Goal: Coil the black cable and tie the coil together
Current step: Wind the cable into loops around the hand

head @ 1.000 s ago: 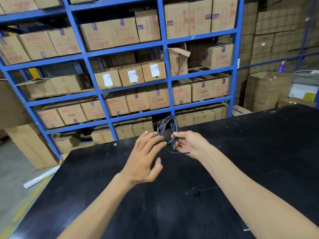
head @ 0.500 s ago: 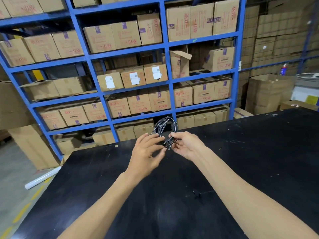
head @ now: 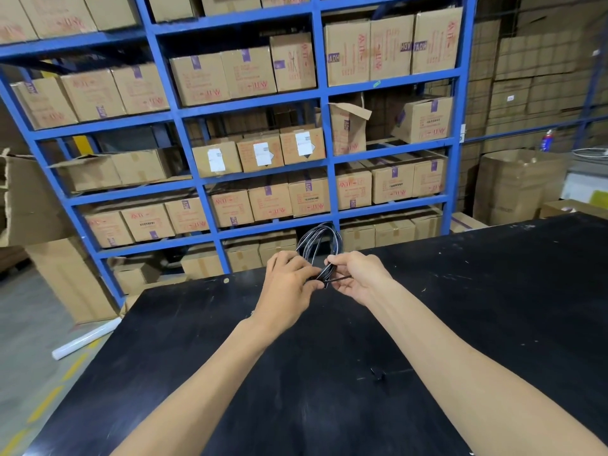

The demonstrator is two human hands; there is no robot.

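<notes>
The black cable [head: 318, 248] is held up at frame centre, just above the far edge of the black table [head: 493, 307]. It's already gathered into several loops that stand up against the blue shelving [head: 204, 199] behind. The loops are pinched together at their lower end, where both hands meet. The left hand [head: 289, 284] is closed on the bundle from the left, fingers curled over it. The right hand [head: 358, 278] is clamped on the same spot from the right, w/ a short strand running across between thumb and fingers.

Coiling looks done, approx.; the tying step appears to be in hand. Whether that strand is the cable's own tail or a separate tie can't be told. Next, the strand probably needs to be wrapped round the pinched neck and secured, w/ the loops kept tight so none is let slip. A small dark item [head: 377, 374] lies lower centre on the table; too small to ID.
</notes>
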